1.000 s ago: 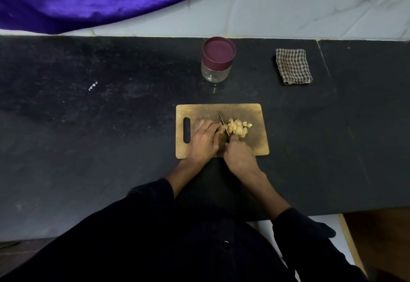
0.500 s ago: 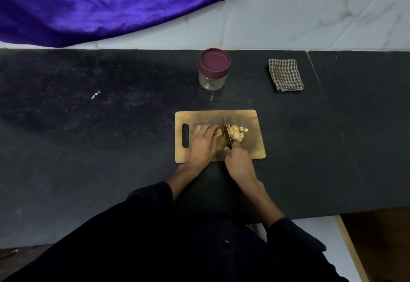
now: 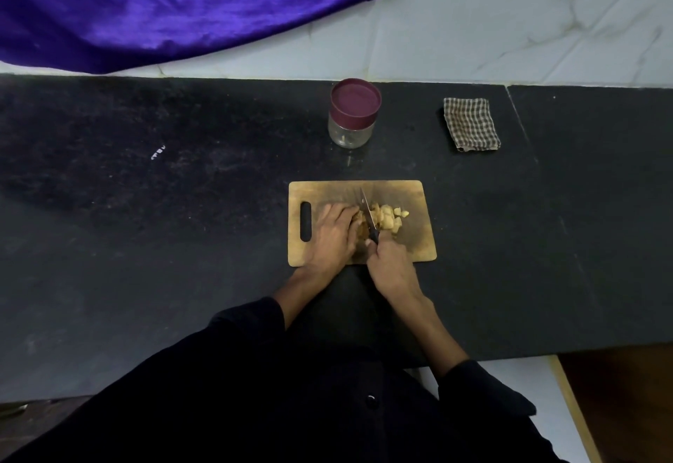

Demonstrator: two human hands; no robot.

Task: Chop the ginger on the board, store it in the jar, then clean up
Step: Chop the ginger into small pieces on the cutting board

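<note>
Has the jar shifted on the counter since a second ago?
No. The jar sits in the same spot relative to the checked cloth and cutting board; only the camera moved.

A home kitchen, by the look of it — a long black stone counter (image 3: pixel 145 207) runs wall to wall, backed by pale marble-veined wall tiles (image 3: pixel 510 18). On the counter sit a wooden chopping board (image 3: pixel 411 204) with a handle slot, a clear jar (image 3: pixel 352 114) with a maroon lid, and a folded checked dishcloth (image 3: pixel 471 124) — everyday cooking gear. A purple cloth (image 3: pixel 164 3) drapes over the tiles at the back left.
</note>
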